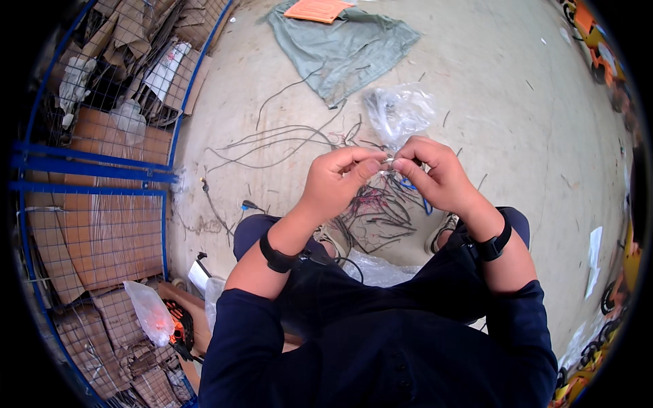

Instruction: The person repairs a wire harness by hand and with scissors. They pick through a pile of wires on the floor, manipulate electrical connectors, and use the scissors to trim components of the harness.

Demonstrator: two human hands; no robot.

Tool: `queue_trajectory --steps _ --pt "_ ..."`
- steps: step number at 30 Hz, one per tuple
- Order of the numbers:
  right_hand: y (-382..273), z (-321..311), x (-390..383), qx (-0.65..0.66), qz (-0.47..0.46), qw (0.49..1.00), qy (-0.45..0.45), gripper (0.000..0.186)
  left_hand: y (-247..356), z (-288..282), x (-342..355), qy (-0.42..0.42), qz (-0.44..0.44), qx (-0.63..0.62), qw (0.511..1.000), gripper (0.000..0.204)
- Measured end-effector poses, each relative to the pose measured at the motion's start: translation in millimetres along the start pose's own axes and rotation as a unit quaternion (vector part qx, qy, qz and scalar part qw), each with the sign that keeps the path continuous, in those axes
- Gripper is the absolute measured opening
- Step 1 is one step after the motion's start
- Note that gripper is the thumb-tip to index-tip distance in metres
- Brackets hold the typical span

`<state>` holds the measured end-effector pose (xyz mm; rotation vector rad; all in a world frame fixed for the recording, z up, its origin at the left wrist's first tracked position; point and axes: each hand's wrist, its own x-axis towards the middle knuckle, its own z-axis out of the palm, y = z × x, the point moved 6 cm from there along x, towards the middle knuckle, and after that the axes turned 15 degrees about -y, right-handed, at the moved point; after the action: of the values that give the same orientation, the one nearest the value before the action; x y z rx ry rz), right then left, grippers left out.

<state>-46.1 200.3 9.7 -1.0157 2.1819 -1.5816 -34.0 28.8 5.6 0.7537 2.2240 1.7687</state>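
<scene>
My left hand (338,179) and my right hand (437,174) meet in front of me above the floor, thumbs and fingers pinched together. Between the fingertips is a small, light-coloured piece, perhaps a wire end; it is too small to make out for certain. Blue loops (426,206), like the handles of a hand tool, show just below my right hand; whether that hand holds them I cannot tell. Beneath both hands lies a loose heap of short dark cable pieces (391,216) with thin red wires among them. Longer grey cables (272,139) stretch out to the left.
Beyond my hands are a crumpled clear plastic bag (401,112) and a grey-green sheet (347,44) with an orange packet (317,9). A blue mesh cage (166,224) full of cardboard stands on the left. Yellow and orange equipment (598,47) lines the right edge.
</scene>
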Motion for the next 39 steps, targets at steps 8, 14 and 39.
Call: queue_trajectory --steps 8,14,39 --pt "-13.1 0.1 -2.4 -0.152 -0.084 0.985 0.005 0.005 -32.9 7.8 2.4 -0.127 -0.1 -0.238 0.958 0.016" --pt "-7.0 2.9 -2.3 -0.109 -0.048 0.993 0.006 0.006 -21.9 5.8 2.4 -0.13 -0.074 -0.175 0.973 0.012" --pt "2.1 -2.3 -2.1 -0.034 0.026 0.998 0.056 0.009 -36.5 16.1 0.9 -0.008 -0.1 -0.286 0.953 0.02"
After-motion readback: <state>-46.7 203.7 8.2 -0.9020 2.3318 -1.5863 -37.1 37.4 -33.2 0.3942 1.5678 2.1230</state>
